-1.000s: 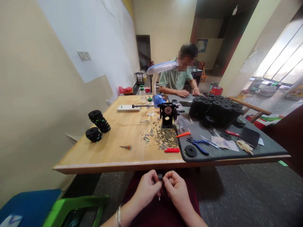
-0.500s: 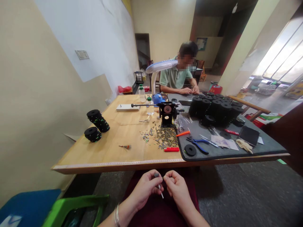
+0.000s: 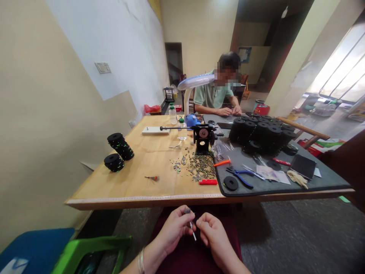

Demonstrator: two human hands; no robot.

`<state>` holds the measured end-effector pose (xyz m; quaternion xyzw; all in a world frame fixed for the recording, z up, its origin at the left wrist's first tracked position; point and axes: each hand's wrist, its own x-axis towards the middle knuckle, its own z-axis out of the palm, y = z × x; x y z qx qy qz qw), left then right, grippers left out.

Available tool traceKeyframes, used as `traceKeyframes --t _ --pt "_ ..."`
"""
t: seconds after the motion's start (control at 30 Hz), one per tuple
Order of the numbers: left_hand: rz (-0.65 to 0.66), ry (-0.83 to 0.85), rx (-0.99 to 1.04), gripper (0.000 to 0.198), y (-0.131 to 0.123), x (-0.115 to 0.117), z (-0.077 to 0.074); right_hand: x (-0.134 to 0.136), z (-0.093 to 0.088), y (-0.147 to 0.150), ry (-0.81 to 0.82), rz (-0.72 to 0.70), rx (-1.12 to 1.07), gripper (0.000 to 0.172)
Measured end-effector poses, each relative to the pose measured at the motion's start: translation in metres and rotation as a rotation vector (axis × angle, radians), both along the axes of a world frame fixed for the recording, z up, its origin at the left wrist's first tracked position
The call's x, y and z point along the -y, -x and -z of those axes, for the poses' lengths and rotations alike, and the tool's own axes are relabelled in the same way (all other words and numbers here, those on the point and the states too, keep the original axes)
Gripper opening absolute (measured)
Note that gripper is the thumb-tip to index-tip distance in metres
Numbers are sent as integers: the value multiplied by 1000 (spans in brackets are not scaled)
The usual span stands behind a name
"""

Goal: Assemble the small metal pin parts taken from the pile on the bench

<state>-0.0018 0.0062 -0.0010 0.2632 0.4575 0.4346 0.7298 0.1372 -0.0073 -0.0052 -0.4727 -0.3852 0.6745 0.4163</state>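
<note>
Over my lap, below the table's front edge, my left hand (image 3: 177, 229) is closed around a thin white stick (image 3: 194, 233). A small dark grey piece (image 3: 187, 211) shows at the top of that hand; whether it belongs to the stick I cannot tell. Just to the right, my right hand (image 3: 213, 233) is pinched, thumb against forefinger, with the fingertips a short way from my left ones. Whatever may lie in that pinch is too small to make out. Nearest on the table are a red lighter (image 3: 208, 182) and a pile of small metal parts (image 3: 201, 165).
A black winding device (image 3: 203, 139) stands mid-table beside a lamp (image 3: 196, 80). Black spools (image 3: 256, 131) crowd a grey mat (image 3: 256, 184) with blue-handled pliers (image 3: 242, 178). More spools (image 3: 114, 162) stand at left. Across the table sits a person (image 3: 212, 97). A green stool (image 3: 85, 247) is lower left.
My hands have drawn slightly apart at the fingertips. The white stick has shifted a little in my left hand. The whole view has moved slightly.
</note>
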Motion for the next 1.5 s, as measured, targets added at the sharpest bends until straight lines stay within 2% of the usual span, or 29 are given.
traceKeyframes --t 0.3,0.77,0.97,1.2,1.5 --pt "0 -33 -29 30 0 0 0 1 2 2 29 -22 -15 28" --pt "13 -53 -80 29 0 0 -1 0 4 2 46 -10 -49 31" --pt "32 -134 -183 26 0 0 -3 -2 10 1 49 -1 -47 34" --pt "89 -268 -362 26 -1 2 -6 -3 4 2 25 0 -11 43" --pt "153 -281 -415 23 -1 4 1 -5 12 0 11 35 -19 41"
